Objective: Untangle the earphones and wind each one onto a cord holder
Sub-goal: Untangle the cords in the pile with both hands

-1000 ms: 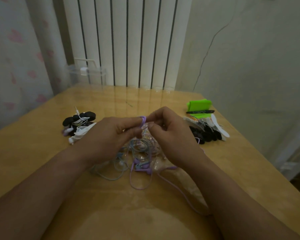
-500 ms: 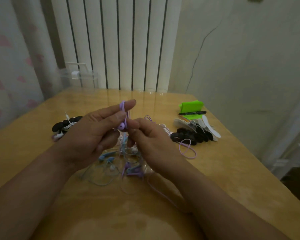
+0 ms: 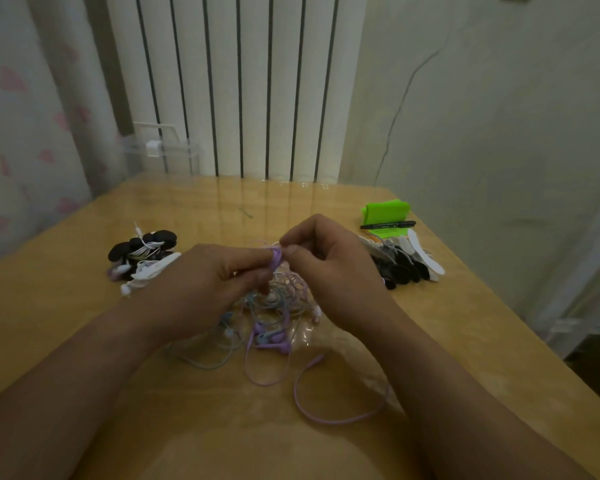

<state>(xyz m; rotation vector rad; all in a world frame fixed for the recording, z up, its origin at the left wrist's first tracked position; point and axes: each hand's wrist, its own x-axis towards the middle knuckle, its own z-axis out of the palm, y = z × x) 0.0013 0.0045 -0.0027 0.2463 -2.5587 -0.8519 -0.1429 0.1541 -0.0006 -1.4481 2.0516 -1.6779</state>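
Pinching a small purple cord bundle [image 3: 275, 258] at frame centre, the left hand [image 3: 212, 285] is curling its fingers round it. The right hand [image 3: 329, 271] is nipping a thin strand just beside that bundle between thumb and forefinger. Below both hands, a tangle of earphones [image 3: 274, 306], purple, blue and white, is lying on the wooden table [image 3: 84, 341], with a purple cable [image 3: 326, 415] looping toward lower centre. At centre left, a pile of wound earphones [image 3: 142, 254] is sitting; at centre right, black and white cord holders [image 3: 407, 265] are heaped below a green object [image 3: 387, 210] and a black marker [image 3: 388, 224].
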